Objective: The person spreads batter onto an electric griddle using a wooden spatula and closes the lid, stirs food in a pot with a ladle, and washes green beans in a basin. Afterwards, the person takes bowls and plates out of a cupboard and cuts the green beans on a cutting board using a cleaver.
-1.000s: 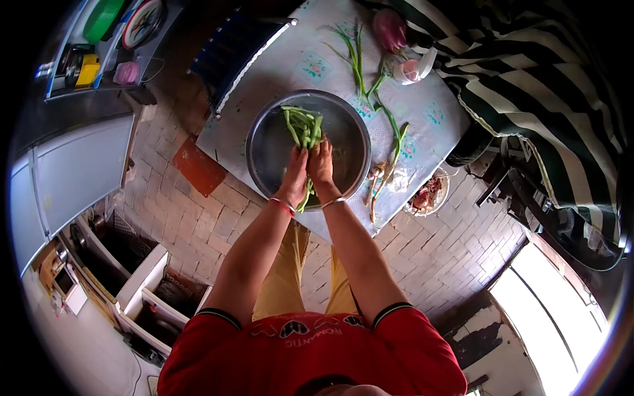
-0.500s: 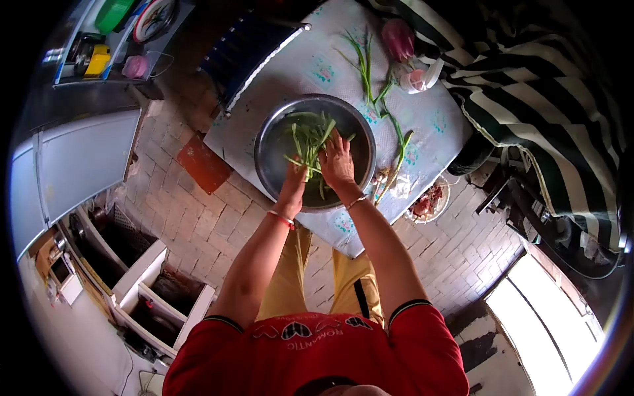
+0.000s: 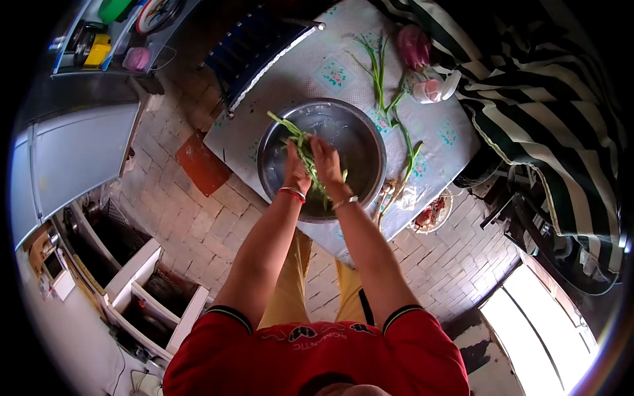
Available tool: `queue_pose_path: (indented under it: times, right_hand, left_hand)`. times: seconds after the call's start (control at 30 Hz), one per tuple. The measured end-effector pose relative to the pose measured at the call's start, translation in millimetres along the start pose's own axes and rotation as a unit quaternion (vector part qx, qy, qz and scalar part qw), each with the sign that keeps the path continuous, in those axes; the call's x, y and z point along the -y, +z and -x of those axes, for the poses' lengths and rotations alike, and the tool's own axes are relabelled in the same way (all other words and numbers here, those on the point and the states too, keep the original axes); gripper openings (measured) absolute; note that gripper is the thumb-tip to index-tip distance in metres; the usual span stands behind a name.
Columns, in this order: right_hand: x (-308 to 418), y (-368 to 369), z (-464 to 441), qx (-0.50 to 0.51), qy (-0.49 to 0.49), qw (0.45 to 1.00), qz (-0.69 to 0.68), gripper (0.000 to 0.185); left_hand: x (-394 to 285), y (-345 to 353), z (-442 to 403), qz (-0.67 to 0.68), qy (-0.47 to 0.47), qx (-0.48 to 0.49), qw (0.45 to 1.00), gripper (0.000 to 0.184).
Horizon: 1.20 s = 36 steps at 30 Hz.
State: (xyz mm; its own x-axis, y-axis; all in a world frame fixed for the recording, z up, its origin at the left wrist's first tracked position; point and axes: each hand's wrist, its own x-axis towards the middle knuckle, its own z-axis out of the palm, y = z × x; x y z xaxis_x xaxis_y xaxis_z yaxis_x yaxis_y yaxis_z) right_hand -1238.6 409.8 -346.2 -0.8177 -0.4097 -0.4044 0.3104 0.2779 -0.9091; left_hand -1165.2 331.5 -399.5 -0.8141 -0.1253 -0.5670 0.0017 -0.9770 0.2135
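A wide metal basin [image 3: 360, 152] of water stands on the cloth-covered table [image 3: 290, 89]. Over its left half, a bunch of green beans [image 3: 305, 148] is pressed between my two hands. My left hand [image 3: 296, 168] lies along the bunch's left side, and my right hand [image 3: 329, 168] is against its right side, palm facing inward. Some pods stick out beyond the fingertips toward the basin's far left rim; others hang down between the wrists.
Green onions [image 3: 399, 122], an eggplant [image 3: 414, 47] and a plastic container [image 3: 428, 91] lie right of the basin. Garlic [image 3: 389, 188] is near its right rim. A bowl of scraps [image 3: 432, 214] sits beyond the table edge. A blue chair [image 3: 254, 56] stands at the back left.
The hands have come closer together around the beans, which were spread loosely between them half a second ago. The bunch now slants up toward the left. The view has shifted slightly.
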Motion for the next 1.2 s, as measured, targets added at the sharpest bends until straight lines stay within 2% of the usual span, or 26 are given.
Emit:
queue_pose_path:
  times: [0.03,0.07,0.1,0.2,0.23,0.33,0.37,0.4,0.47,0.53,0.57,0.67,0.7,0.73,0.8,0.83,0.87,0.93,0.97,1.07,1.1,1.13,1.2]
  right_hand:
    - [-10.8,12.5,12.6,-0.036,-0.09,0.988,0.121,0.033]
    - [-23.0,22.9,23.5,-0.072,-0.178,0.952,0.24,0.034]
    - [9.1,19.7,40.5,-0.055,-0.117,0.951,0.281,0.037]
    - [3.3,4.9,16.0,-0.08,-0.107,0.947,0.293,0.039]
    - [-2.8,-3.7,4.8,-0.039,-0.107,0.963,0.243,0.039]
    - [15.5,4.8,34.4,-0.044,0.014,0.981,0.187,0.043]
    - [-5.0,16.1,44.0,-0.075,-0.065,0.979,0.18,0.046]
    - [11.2,16.4,56.1,-0.039,-0.057,0.976,0.204,0.05]
    - [-1.5,17.2,48.0,-0.062,-0.09,0.969,0.22,0.05]
    - [-2.0,-2.0,22.4,-0.072,-0.088,0.938,0.328,0.051]
    - [1.1,-8.7,17.6,-0.07,-0.105,0.941,0.315,0.048]
    - [13.2,-26.5,20.4,-0.047,-0.096,0.939,0.325,0.041]
    - [12.9,-35.1,22.9,-0.103,-0.096,0.939,0.313,0.034]
    - [20.5,-48.9,30.4,-0.15,-0.09,0.948,0.267,0.036]
    - [19.5,-69.7,46.5,-0.192,-0.135,0.903,0.361,0.042]
    - [14.8,-76.4,55.7,-0.152,-0.116,0.906,0.379,0.074]
    - [9.2,-76.5,67.1,-0.098,-0.049,0.908,0.404,0.085]
    - [38.8,-65.3,85.4,0.011,0.085,0.892,0.444,0.108]
    - [32.9,-55.2,83.8,0.038,0.101,0.875,0.472,0.128]
    - [18.0,-31.5,60.4,0.045,0.089,0.837,0.538,0.127]
    - [9.1,-24.5,52.1,0.029,0.047,0.816,0.575,0.114]
    - [-7.8,-21.1,41.5,0.029,0.052,0.856,0.514,0.108]
    - [-31.5,-17.4,21.9,0.026,0.06,0.92,0.385,0.097]
  left_hand:
    - [0.3,-6.8,-1.7,0.048,-0.029,0.059,0.997,0.048]
    - [1.3,-7.7,-4.2,0.097,-0.058,0.118,0.987,0.048]
    - [2.5,26.5,10.9,0.107,-0.059,0.125,0.985,0.048]
    - [3.3,91.6,43.3,-0.098,-0.017,-0.104,0.99,0.043]
    - [10.1,85.0,44.9,-0.106,0.007,-0.123,0.987,0.04]
    - [10.9,35.6,20.9,0.049,-0.104,0.118,0.986,0.038]
    - [8.9,26.2,16.6,0.104,-0.139,0.196,0.965,0.037]
    - [2.1,37.1,24.5,0.102,-0.12,0.082,0.984,0.035]
    - [2.2,57.8,26.9,0.03,-0.088,-0.01,0.996,0.041]
    - [8.8,86.7,40.8,-0.116,-0.058,-0.08,0.988,0.036]
    - [7.7,89.4,45.0,-0.093,-0.051,-0.061,0.992,0.038]
    - [0.1,70.1,50.5,-0.311,-0.072,-0.174,0.932,0.045]
    - [-5.4,49.9,48.5,-0.403,-0.081,-0.106,0.906,0.055]
    - [-1.1,42.7,53.7,-0.408,-0.052,-0.155,0.898,0.055]
    - [7.5,31.7,74.9,-0.412,0.008,-0.254,0.875,0.054]
    - [7.0,40.1,87.7,-0.444,0.03,-0.291,0.847,0.064]
    - [7.7,42.5,96.9,-0.582,0.071,-0.273,0.763,0.067]
    - [5.1,48.2,108.6,-0.808,0.145,-0.213,0.53,0.074]
    - [2.1,54.4,109.6,-0.84,0.211,-0.151,0.476,0.079]
    - [4.6,41.9,77.3,-0.758,0.185,-0.147,0.607,0.076]
    - [5.9,34.0,64.7,-0.715,0.182,-0.148,0.659,0.074]
    - [6.4,28.9,52.6,-0.668,0.179,-0.149,0.707,0.072]
    - [13.5,26.8,35.9,-0.428,0.086,-0.159,0.886,0.069]
